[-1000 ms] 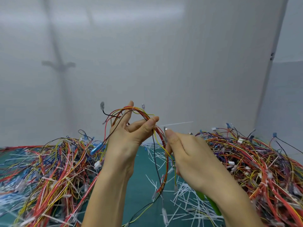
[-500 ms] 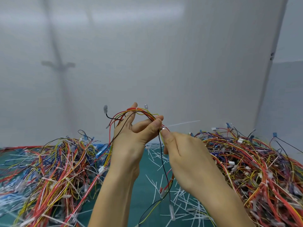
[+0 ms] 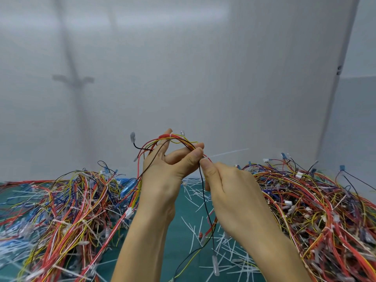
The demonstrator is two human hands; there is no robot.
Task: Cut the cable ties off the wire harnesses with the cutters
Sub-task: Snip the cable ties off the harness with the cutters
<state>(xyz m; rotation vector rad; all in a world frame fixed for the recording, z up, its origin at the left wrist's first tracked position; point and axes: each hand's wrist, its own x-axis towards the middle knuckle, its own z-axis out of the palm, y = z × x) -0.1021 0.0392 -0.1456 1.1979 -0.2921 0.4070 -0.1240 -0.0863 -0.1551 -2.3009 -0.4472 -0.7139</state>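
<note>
Your left hand pinched the harness loop; your right hand pinched its tie just beside.

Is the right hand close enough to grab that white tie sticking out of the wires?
Probably yes. The right hand has its thumb tip right at the base of the white tie, where the left hand pinches the wire bundle. Nothing blocks it; the tie's tail pokes free to the right.
</note>
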